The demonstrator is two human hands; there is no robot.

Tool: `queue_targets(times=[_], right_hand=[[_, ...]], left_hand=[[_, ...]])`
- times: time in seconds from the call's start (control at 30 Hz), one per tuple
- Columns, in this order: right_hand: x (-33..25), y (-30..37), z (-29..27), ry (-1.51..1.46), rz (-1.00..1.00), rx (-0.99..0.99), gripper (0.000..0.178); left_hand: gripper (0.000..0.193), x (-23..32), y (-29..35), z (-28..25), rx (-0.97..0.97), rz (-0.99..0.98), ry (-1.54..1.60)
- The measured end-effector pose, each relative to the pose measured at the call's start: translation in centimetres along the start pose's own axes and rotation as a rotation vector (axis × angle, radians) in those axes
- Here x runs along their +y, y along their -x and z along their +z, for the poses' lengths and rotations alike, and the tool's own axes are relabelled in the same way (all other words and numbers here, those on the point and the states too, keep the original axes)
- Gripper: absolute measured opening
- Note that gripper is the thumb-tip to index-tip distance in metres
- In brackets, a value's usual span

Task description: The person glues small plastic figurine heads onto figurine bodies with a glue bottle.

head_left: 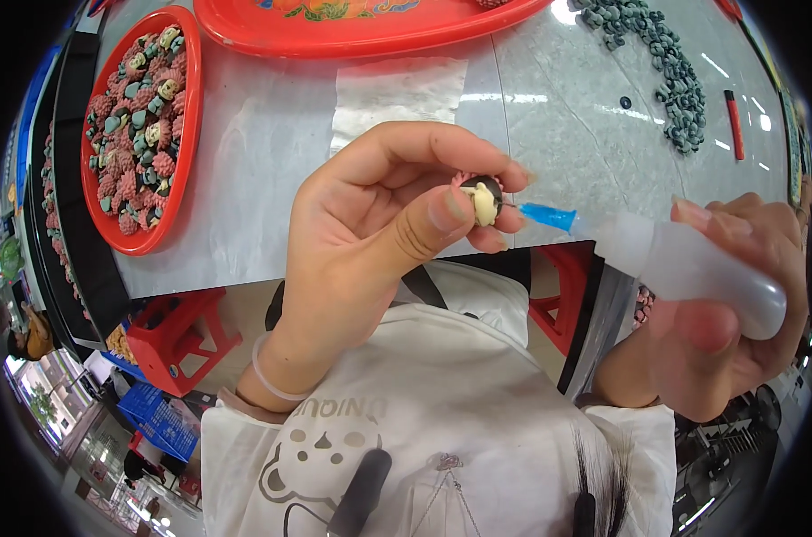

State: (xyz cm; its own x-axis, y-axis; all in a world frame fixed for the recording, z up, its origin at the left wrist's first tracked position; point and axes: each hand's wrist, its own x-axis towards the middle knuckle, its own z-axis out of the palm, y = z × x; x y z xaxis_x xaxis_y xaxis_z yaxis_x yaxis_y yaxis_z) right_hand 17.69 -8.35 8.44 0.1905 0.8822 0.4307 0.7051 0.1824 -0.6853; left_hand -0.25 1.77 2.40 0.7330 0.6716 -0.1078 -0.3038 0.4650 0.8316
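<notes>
Between the thumb and fingers of my left hand (pixel 361 215) is a small molded figurine (pixel 484 206). It has a cream front, a dark part behind and a bit of pink at its top; the fingers hide the rest. My right hand (pixel 764 259) grips a translucent white squeeze bottle (pixel 701 273), tilted with its nozzle toward the left. A blue needle tip (pixel 549 217) caps the nozzle, and its thin needle reaches the figurine's right side. Whether any liquid comes out is too small to see.
A red oval tray (pixel 194 116) of pink, green and cream pieces stands left; a larger red tray (pixel 352 45) lies at the far side. A white cloth (pixel 392 98), dark green pieces (pixel 679 98) and a red marker (pixel 735 125) rest on the table. Red stools (pixel 178 345) stand below.
</notes>
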Motion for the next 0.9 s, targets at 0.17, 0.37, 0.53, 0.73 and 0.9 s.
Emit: queue_targets(times=[0.17,0.37,0.53,0.73,0.9], right_hand=[[0.9,-0.5,-0.6,-0.123,-0.131,-0.115,0.046],[2.1,0.2,0.2,-0.443,0.327,0.141,0.037],[4.6,-1.3,5.1,-0.242,0.132,0.177,0.04],[5.2,-2.6,5.6,-0.157,0.145,-0.006,0.028],[8.3,-4.2,2.5,0.162,0.219,0.152,0.018]], left_hand=[[0.035,0.3,0.0,0.1,0.021,-0.021,0.011],[0.033,0.3,-0.2,0.5,0.011,-0.025,0.041],[0.027,0.2,0.0,0.4,0.001,-0.001,0.122],[0.031,0.7,0.0,0.5,0.066,-0.02,-0.018],[0.029,0.6,-0.4,0.2,0.046,-0.004,0.018]])
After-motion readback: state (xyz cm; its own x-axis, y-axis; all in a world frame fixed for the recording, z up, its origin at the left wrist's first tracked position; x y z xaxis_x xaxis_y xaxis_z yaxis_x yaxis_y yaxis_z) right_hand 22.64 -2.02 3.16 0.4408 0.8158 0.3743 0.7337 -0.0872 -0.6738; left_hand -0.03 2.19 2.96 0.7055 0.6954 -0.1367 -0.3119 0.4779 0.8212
